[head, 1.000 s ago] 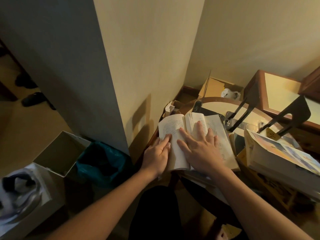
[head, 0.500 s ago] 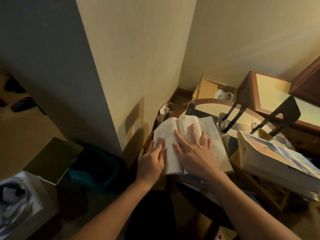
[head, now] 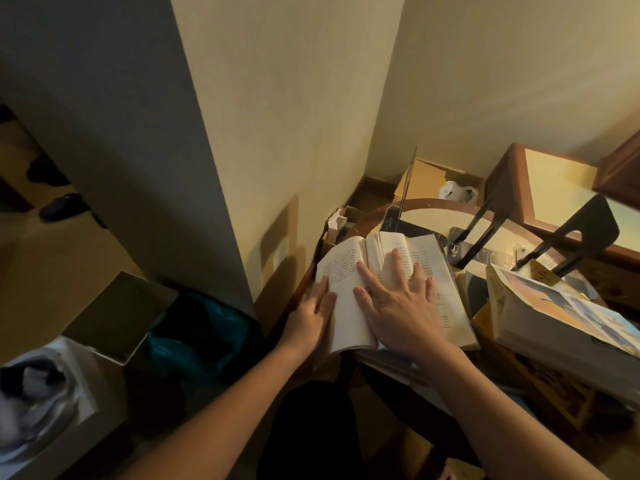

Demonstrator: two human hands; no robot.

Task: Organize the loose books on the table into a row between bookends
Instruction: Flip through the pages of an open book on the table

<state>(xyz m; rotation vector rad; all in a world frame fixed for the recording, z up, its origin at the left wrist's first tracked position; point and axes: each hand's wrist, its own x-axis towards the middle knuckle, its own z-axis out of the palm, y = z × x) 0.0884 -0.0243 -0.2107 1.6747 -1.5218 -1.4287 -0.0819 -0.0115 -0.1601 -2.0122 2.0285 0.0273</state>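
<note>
Dim corner room, cream walls, with a grey wall face filling the upper left of the frame. A round table with a dark wooden rim stands right of centre.

Task item: an open book lies face up at the table's left edge, centre of frame. Its pages carry columns of printed characters, too small to read.

Right hand: grip spread, palm down, fingers flat across the gutter and right page. Left hand: grip not closed, fingers straight, resting on the outer edge of the left page.

Two black bookends stand tilted on the table behind the book, upper right. A stack of books with a colourful cover on top sits at right, just beside the open book. No title is legible.

Surroundings: a cardboard box and a white plastic bag on the floor behind the table; a bin with a teal liner at lower left; dark shoes at far left. A small white carton stands at the table's far left edge.
</note>
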